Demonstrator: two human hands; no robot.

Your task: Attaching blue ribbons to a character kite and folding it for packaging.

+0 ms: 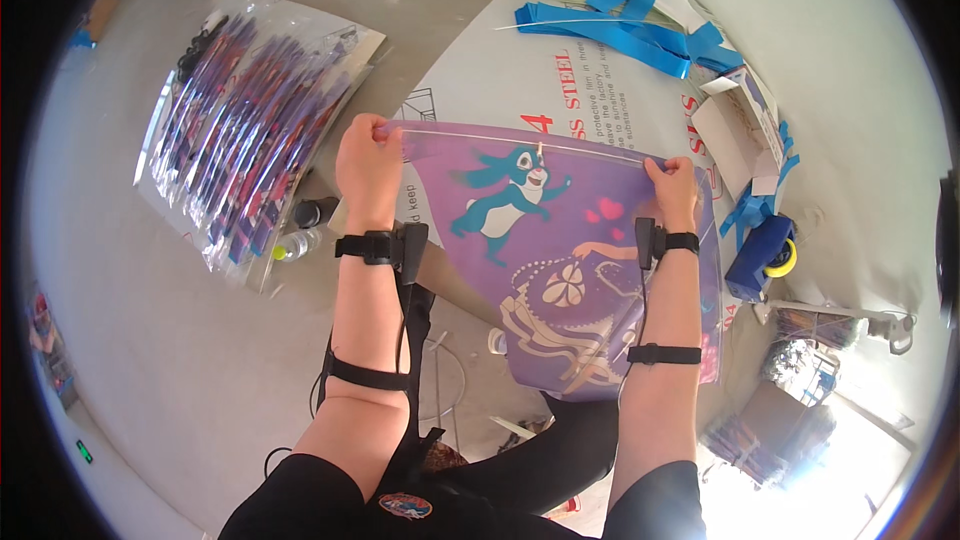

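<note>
Centrally, a thin purple sheet [585,260] printed with a blue rabbit [500,212] spans the near edge of the counter [470,70]; left hand [366,152] and right hand [676,188], well apart, pinch its far edge, lined by a slim white strip [470,137]. Glossy plastic-wrapped packages [250,130] lie left; flat blue ribbon [585,25], far right.

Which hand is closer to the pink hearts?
The right hand. It pinches the top edge of the purple sheet just up and right of the hearts; the left hand grips the opposite end, beyond the bunny.
</note>
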